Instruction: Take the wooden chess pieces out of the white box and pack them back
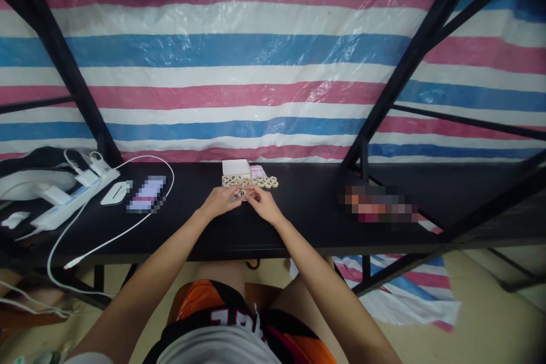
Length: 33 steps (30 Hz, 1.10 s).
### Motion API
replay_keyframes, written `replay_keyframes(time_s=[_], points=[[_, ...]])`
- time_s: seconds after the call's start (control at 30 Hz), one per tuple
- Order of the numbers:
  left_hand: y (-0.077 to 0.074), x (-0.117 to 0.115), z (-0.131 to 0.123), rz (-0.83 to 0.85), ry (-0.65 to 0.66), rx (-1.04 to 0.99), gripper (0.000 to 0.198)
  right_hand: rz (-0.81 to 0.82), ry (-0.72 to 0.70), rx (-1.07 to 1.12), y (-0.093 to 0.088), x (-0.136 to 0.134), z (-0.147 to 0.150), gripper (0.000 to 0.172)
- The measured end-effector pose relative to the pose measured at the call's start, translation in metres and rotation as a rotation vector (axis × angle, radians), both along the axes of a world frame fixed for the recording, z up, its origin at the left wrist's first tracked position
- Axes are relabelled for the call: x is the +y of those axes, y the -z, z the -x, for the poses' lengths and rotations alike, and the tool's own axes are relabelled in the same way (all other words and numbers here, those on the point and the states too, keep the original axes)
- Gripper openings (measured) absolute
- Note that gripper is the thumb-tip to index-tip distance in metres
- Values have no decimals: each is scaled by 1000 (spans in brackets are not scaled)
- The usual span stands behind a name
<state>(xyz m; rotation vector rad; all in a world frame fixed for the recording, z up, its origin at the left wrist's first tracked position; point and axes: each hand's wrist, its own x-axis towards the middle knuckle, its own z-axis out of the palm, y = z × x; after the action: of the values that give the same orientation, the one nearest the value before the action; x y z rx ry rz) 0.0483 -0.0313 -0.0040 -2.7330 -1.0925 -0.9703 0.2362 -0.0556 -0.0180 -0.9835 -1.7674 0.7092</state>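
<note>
Between my two hands, just above the black table, are some round cream-coloured Chinese chess pieces with dark characters. My left hand is closed at their left side, thumb and fingers pinching toward the middle. From the right, my right hand curls its fingertips against the same pieces. Right behind the hands stands an open white box with more Chinese chess pieces in its front part. Loose pieces lie to the right of it, beside a pinkish printed paper. How many pieces I hold is hidden.
On the left of the black table lie a blurred phone, a white flat device, a white cable and a white power strip. A blurred reddish object sits right. Black metal posts flank the striped sheet.
</note>
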Motion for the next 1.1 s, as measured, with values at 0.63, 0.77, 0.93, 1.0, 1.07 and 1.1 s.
replay_keyframes(time_s=[0.63, 0.77, 0.93, 1.0, 1.07, 1.1], points=[[-6, -7, -8, -115, 93, 200, 27, -46, 660, -554, -4, -2, -12, 21], [-7, 6, 5, -8, -121, 46, 23, -5, 397, -348, 1, -8, -30, 15], [-5, 20, 24, 153, -296, -52, 18, -72, 103, -451, 4, -25, -32, 9], [-4, 20, 26, 192, -289, -52, 18, -77, 134, -482, 4, -27, -31, 9], [-5, 19, 25, 203, -269, -43, 18, -49, 223, -506, 5, -25, -31, 9], [-5, 19, 24, 202, -258, -35, 18, -33, 300, -514, 6, -23, -33, 9]])
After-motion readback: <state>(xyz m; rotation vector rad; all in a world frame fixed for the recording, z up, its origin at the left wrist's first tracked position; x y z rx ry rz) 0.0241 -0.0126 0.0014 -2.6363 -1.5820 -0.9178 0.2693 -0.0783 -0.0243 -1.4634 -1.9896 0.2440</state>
